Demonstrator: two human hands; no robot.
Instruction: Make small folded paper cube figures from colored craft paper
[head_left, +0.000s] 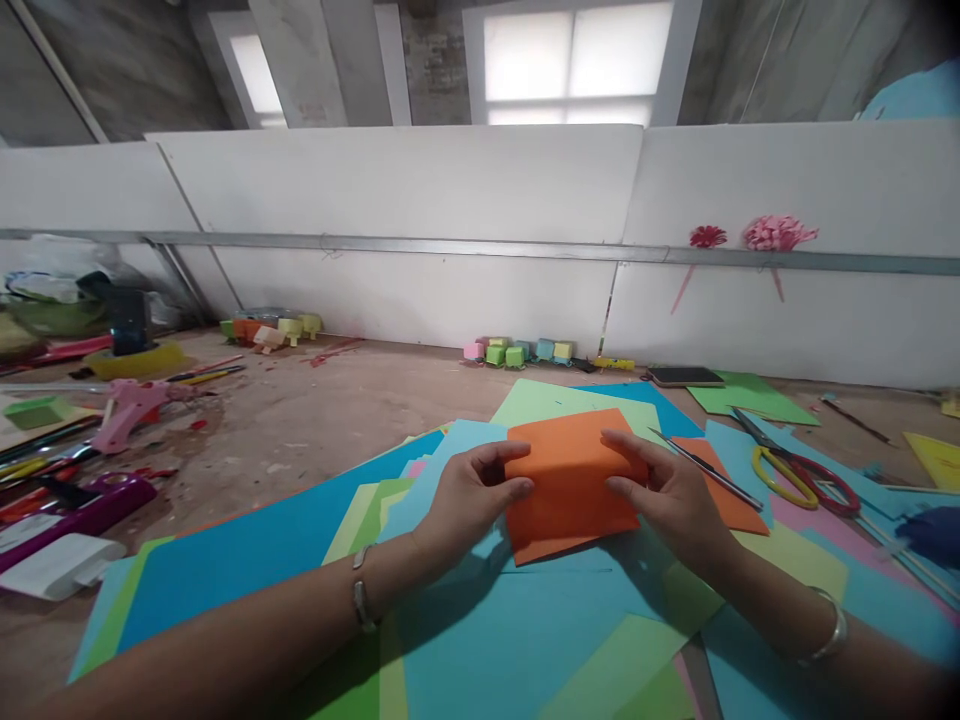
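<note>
An orange paper sheet (574, 490) is held up between both hands, over a spread of blue and green papers (525, 625). My left hand (476, 490) pinches its left edge between thumb and fingers. At the right edge, my right hand (667, 490) grips the sheet the same way. The sheet has a faint horizontal bend across its upper part. Just right of my right hand, another orange piece (739, 505) lies on the papers, with a thin pointed metal tool (716, 472) across it.
Scissors with yellow and red handles (806, 480) lie at the right. A phone (684, 377) and small paper blocks (516, 353) sit near the white wall. At the left are a pink glue gun (127, 415), a purple tool (90, 515) and a white block (64, 567).
</note>
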